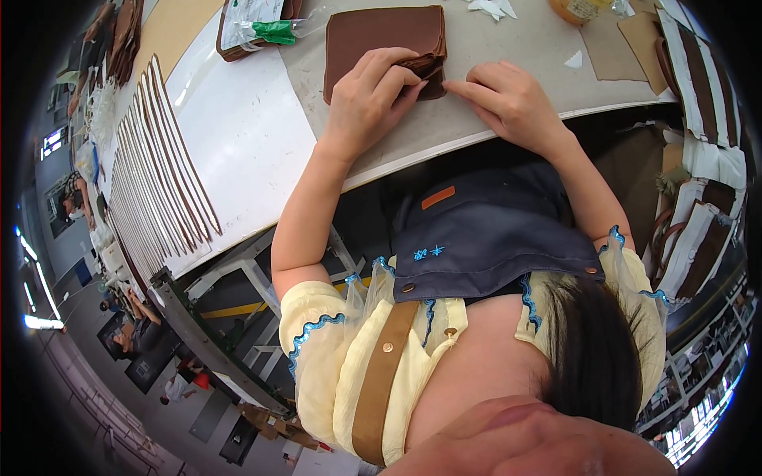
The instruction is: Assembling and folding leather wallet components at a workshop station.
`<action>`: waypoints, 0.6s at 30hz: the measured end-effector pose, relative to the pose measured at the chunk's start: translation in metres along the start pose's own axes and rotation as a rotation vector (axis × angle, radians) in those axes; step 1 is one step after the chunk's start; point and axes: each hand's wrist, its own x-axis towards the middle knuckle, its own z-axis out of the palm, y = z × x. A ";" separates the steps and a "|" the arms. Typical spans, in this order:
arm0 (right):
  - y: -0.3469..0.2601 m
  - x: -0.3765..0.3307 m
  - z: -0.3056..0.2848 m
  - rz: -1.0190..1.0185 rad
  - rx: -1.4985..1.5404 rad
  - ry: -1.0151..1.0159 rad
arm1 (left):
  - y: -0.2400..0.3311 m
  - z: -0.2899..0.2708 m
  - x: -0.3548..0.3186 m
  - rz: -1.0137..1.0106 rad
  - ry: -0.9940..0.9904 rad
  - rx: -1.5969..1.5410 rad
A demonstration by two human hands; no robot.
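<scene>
Your left hand [369, 91] pinches brown leather stack [381, 36] near corner; right hand [508, 99] flat beside, fingertips touching corner, stack lies ahead.

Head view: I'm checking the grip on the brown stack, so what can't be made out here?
- Left hand: fingertips curl over the brown stack, hiding their hold.
- Right hand: whether its fingertips touch the stack's corner is unclear.
- Layer count: edges too small.
- Bag: cut off by the top edge.

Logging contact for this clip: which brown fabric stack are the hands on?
The square brown fabric stack at centre, under the left hand and right hand; the bagged brown stack lies untouched.
</scene>
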 end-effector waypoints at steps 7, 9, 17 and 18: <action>0.000 0.000 0.001 -0.008 -0.007 0.006 | -0.001 0.000 -0.001 0.000 -0.001 0.000; 0.000 0.001 0.000 -0.006 -0.007 0.005 | -0.001 0.000 -0.001 -0.002 -0.002 -0.003; 0.000 0.000 0.001 0.004 0.027 -0.005 | -0.001 0.000 -0.001 0.000 0.002 -0.003; 0.000 0.001 0.001 -0.001 0.007 -0.002 | -0.001 0.000 -0.001 0.000 0.002 -0.003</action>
